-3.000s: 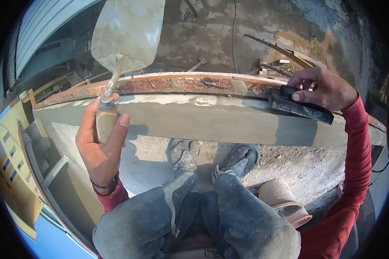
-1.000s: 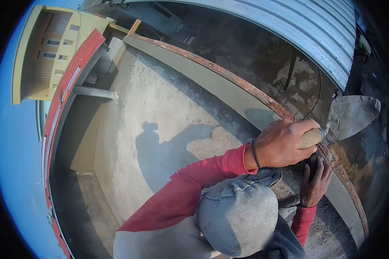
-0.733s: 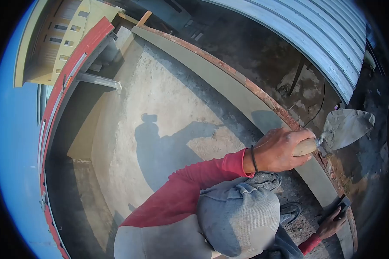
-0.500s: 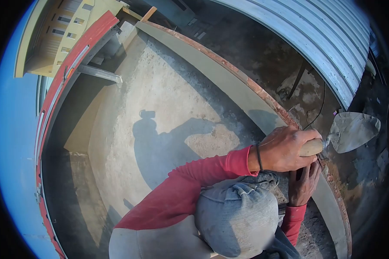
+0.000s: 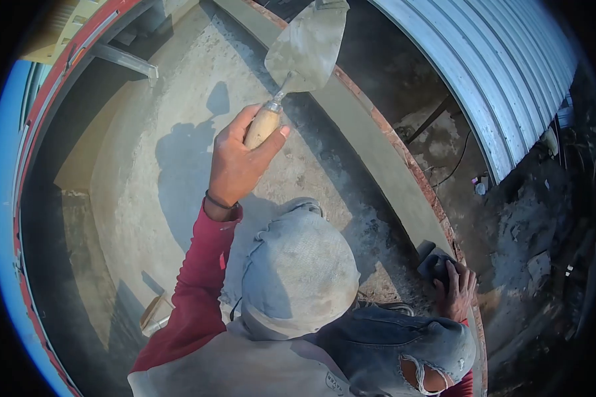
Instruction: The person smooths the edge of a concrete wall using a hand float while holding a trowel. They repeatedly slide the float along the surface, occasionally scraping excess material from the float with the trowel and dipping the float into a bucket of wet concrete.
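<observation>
Two hands show in the head view. The left hand is raised, fingers closed tight around the wooden handle of a grey, mortar-smeared steel trowel, blade pointing up. The right hand lies with fingers spread over a dark rectangular float on the smooth grey cement ledge; whether it grips is unclear.

Corrugated metal sheeting upper right; black cable on the ground beside it. Rough concrete floor left, red rail along its outer edge. Wood scrap lower left.
</observation>
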`<move>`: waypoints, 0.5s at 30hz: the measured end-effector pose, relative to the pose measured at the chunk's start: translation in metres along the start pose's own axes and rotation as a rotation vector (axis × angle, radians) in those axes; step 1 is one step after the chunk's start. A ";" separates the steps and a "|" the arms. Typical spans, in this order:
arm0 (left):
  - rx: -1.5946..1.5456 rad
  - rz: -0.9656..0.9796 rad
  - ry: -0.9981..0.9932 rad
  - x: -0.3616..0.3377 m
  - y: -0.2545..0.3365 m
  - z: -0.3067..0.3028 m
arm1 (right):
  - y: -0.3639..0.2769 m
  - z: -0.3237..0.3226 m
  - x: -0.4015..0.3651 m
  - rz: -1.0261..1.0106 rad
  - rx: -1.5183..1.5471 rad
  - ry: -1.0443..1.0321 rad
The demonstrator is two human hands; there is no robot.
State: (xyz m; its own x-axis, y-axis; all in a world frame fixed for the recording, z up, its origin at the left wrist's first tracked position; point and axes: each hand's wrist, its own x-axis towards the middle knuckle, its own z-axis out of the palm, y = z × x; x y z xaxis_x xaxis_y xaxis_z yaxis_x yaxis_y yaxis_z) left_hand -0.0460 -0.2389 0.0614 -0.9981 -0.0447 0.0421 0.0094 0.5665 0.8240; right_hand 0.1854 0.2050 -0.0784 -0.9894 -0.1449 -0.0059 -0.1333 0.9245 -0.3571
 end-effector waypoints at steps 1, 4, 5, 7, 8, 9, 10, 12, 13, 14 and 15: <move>-0.040 -0.089 0.080 -0.004 -0.013 -0.010 | -0.010 0.003 0.029 -0.015 -0.023 -0.006; -0.109 -0.170 0.186 -0.005 -0.058 -0.033 | -0.046 0.022 0.137 -0.299 -0.020 0.011; -0.108 -0.177 0.209 -0.007 -0.076 -0.039 | -0.062 0.029 0.173 -0.336 -0.011 0.012; -0.095 -0.191 0.241 -0.006 -0.118 -0.049 | -0.091 0.044 0.248 -0.399 -0.026 0.016; -0.055 -0.197 0.269 -0.008 -0.136 -0.053 | -0.109 0.050 0.285 -0.421 -0.021 0.029; -0.070 -0.190 0.298 -0.011 -0.150 -0.055 | -0.127 0.057 0.322 -0.446 -0.015 0.043; -0.103 -0.212 0.303 -0.013 -0.159 -0.058 | -0.144 0.066 0.360 -0.450 -0.032 0.058; -0.149 -0.439 0.283 -0.017 -0.170 -0.068 | -0.179 0.090 0.441 -0.515 -0.012 0.119; -0.180 -0.454 0.288 -0.019 -0.177 -0.072 | -0.200 0.101 0.482 -0.530 0.008 0.152; -0.186 -0.481 0.293 -0.020 -0.184 -0.074 | -0.222 0.115 0.522 -0.528 0.014 0.177; -0.186 -0.509 0.295 -0.020 -0.191 -0.075 | -0.245 0.126 0.562 -0.546 0.001 0.237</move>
State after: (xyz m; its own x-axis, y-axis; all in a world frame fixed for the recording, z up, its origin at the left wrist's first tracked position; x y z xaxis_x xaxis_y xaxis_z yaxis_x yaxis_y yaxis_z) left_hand -0.0231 -0.4080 -0.0550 -0.8217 -0.5123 -0.2497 -0.4269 0.2629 0.8652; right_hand -0.3306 -0.1475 -0.1122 -0.7632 -0.5167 0.3879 -0.6269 0.7376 -0.2509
